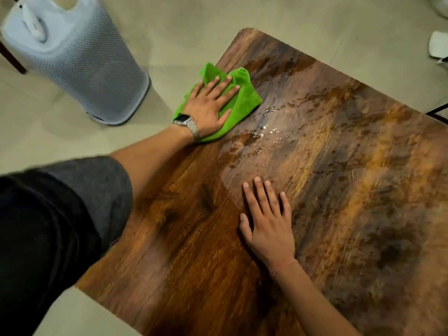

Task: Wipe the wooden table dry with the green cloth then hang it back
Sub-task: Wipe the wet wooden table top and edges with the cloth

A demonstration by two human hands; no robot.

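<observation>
A crumpled green cloth [244, 98] lies at the left edge of the wooden table [339, 214], partly overhanging it. My left hand [208, 105], with a metal watch at the wrist, presses flat on the cloth with straight fingers. My right hand [269, 219] rests flat on the bare wood near the table's middle, fingers spread, holding nothing. Water droplets [266, 129] and a wet sheen sit on the wood just right of the cloth.
A grey mesh basket [92, 69] stands on the tiled floor left of the table. A white object [438, 44] lies on the floor at the far right. A dark metal leg [436, 110] shows past the table's right edge.
</observation>
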